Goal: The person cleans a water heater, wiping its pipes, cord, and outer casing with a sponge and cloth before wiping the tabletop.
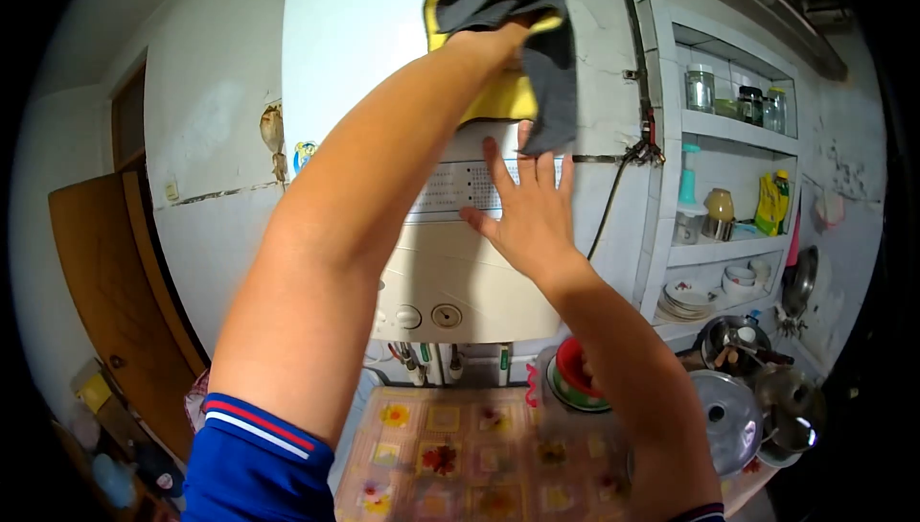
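Observation:
A grey and yellow cloth (551,91) lies bunched against the upper front of a white wall-mounted boiler (355,23). My left hand (494,43) reaches up to it, its fingers mostly hidden in the folds and pressed around the cloth. Lower down, my right hand (532,215) rests with spread fingers on the boiler front, over a printed label (446,186); its fingertips are just under the cloth's hanging corner. Below the label is a beige panel with a knob (408,317) and a round gauge (446,316).
Pipes (433,364) come out under the boiler. Below stands a table with a patterned cloth (441,455), a red bowl (573,367) and metal pot lids (724,417). Shelves (733,139) with jars and dishes are at right, a wooden door (120,301) at left.

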The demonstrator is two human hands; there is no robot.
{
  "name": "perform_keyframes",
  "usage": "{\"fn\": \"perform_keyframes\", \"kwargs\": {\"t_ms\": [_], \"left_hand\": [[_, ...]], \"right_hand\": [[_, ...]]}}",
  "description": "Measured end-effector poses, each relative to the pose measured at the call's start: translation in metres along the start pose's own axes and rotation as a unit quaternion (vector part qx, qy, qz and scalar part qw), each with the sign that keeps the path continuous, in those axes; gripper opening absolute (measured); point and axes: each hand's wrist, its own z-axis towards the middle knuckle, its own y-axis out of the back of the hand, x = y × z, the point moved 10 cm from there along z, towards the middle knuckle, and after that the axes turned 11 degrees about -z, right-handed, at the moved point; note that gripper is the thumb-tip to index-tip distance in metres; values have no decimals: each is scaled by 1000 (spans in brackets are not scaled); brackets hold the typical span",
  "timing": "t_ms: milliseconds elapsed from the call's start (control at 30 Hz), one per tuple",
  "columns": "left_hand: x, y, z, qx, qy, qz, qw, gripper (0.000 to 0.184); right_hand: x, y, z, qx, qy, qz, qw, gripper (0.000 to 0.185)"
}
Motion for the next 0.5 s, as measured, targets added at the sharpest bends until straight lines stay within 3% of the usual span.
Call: {"fn": "perform_keyframes", "kwargs": {"t_ms": [200, 500], "left_hand": [[10, 7, 18, -45, -14, -41, 998, 56], [203, 107, -41, -167, 114, -19, 979, 60]], "right_hand": [[-2, -4, -3, -45, -6, -37, 998, 86], [-1, 2, -1, -20, 13, -44, 999, 86]]}}
